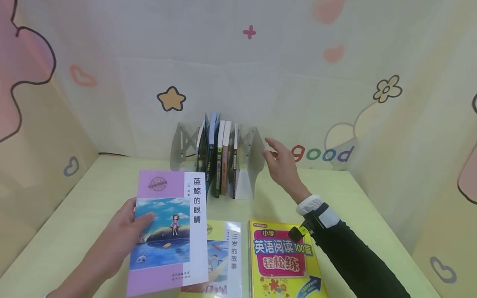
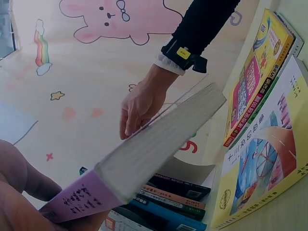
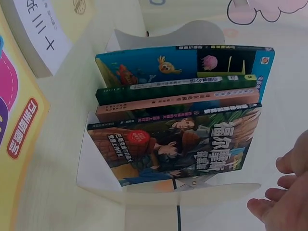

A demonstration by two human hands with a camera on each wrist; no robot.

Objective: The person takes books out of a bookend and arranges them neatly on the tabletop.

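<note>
My left hand (image 1: 121,234) grips a purple-and-white paperback book (image 1: 164,231), its thumb across the cover picture of a girl by blue water. The book is raised over the table, front cover toward the head camera. In the left wrist view its page edges and purple spine (image 2: 79,204) show. My right hand (image 1: 283,167) holds nothing; its fingers are loosely bent beside the right end plate of a grey metal book rack (image 1: 257,155). Several books stand upright in this rack, among them a dark-covered book (image 3: 178,144) nearest the right hand in the right wrist view.
A yellow-and-white book (image 1: 232,277) lies on the table, partly covered by the purple one in the head view. To its right lies a yellow English reading book (image 1: 287,285), on a stack in the left wrist view. Behind the rack hangs a patterned cloth (image 1: 231,82).
</note>
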